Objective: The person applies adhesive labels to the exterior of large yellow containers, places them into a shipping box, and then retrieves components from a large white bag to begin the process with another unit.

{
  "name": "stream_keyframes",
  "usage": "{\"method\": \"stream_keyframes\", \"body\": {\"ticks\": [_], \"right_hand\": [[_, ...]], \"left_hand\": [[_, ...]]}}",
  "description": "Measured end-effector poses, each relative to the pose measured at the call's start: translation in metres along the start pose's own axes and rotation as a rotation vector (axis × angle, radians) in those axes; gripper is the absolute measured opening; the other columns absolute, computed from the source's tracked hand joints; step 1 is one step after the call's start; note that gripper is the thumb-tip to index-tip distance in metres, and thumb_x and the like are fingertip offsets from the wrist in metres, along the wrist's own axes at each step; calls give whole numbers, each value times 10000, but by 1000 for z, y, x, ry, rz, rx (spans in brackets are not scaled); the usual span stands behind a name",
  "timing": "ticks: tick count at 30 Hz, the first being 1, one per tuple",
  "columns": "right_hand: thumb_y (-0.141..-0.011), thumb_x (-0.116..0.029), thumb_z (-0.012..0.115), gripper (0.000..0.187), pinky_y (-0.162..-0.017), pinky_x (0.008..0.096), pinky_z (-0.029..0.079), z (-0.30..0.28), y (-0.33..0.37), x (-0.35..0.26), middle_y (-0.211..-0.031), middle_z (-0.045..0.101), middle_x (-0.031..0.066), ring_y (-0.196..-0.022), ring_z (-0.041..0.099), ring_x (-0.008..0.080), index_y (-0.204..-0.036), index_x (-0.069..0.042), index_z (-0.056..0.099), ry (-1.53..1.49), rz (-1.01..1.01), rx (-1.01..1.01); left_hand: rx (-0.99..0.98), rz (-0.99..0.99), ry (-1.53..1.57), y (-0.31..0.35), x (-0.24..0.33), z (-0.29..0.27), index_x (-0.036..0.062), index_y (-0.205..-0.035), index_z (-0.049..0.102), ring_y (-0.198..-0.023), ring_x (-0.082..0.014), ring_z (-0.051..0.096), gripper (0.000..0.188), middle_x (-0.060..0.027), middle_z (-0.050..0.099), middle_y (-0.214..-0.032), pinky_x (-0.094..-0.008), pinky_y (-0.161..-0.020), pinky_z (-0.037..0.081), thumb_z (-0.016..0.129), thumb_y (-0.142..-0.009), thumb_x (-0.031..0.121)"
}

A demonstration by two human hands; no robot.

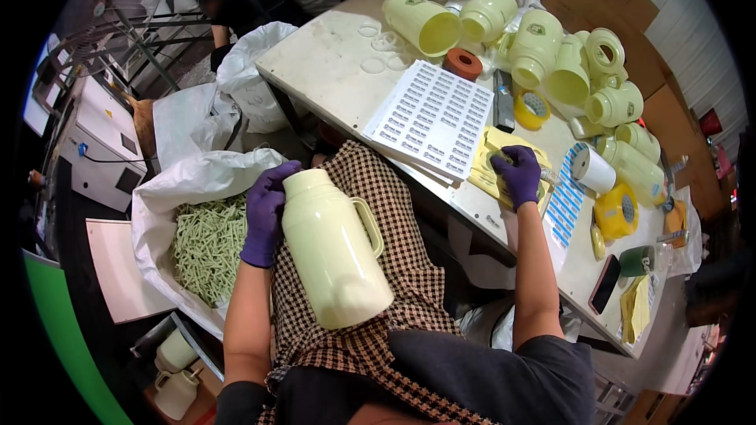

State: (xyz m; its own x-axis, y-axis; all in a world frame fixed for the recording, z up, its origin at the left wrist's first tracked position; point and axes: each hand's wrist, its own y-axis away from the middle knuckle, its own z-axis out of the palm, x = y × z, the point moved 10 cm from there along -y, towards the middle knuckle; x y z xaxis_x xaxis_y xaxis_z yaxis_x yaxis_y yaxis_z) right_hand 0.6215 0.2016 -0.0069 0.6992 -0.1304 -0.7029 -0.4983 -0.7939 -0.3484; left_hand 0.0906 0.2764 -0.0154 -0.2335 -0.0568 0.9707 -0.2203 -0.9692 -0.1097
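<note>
A pale yellow-green vacuum jug point(335, 256) with a loop handle lies tilted over my lap, its neck pointing up and left. My left hand point(268, 208), in a purple glove, grips it at the neck and upper side; some fingers are hidden behind it. My right hand point(520, 175), also gloved in purple, rests over yellow sheets or packets point(490, 165) on the table. Its fingers are curled together, and what they pinch, if anything, is hidden. Close beside that hand are a stack of white label sheets point(433, 118) and a blue-and-white label strip point(565, 197).
Several pale jug bodies point(535, 47) crowd the table's far right, near a brown tape roll point(462, 64) and yellow tape rolls point(616, 211). A phone point(605, 283) lies near the right edge. Left of me stands a white sack point(157, 189) of green strips. Another person point(252, 12) is behind.
</note>
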Motion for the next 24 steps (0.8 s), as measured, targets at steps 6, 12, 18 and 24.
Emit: {"method": "stream_keyframes", "body": {"ticks": [6, 12, 18, 24], "right_hand": [[-912, -198, 695, 213, -667, 288, 520, 23, 3, 36, -929, 705, 73, -733, 693, 165, -1018, -16, 727, -552, 293, -217], [-984, -149, 485, 210, -601, 233, 429, 27, 1, 22, -1028, 685, 86, -644, 529, 93, -1045, -28, 645, -830, 189, -418], [-907, 39, 584, 147, -897, 285, 493, -12, 45, -79, -1029, 666, 59, -966, 627, 137, -1037, -4, 639, -875, 49, -240], [-917, -22, 703, 172, -777, 248, 529, 97, 170, -240, -941, 727, 58, -838, 650, 102, -1077, 37, 721, -832, 111, -908]], "left_hand": [[53, -125, -3, 6, 6, -2, -15, -1324, 597, -1171, -259, 636, 401, -142, 667, -1290, -367, -1061, 461, 466, -1043, 241], [-60, 202, -714, 9, 38, 19, 21, -1268, 636, -1128, -304, 645, 343, -148, 686, -1214, -383, -1026, 472, 445, -1037, 188], [18, 165, -339, 18, 20, 24, 8, -1213, 667, -1130, -207, 633, 314, -106, 694, -1202, -343, -1019, 476, 459, -1065, 193], [86, 14, -14, 26, -6, 5, 6, -1206, 651, -1037, -150, 633, 281, -82, 690, -1127, -310, -944, 506, 525, -1024, 179]]}}
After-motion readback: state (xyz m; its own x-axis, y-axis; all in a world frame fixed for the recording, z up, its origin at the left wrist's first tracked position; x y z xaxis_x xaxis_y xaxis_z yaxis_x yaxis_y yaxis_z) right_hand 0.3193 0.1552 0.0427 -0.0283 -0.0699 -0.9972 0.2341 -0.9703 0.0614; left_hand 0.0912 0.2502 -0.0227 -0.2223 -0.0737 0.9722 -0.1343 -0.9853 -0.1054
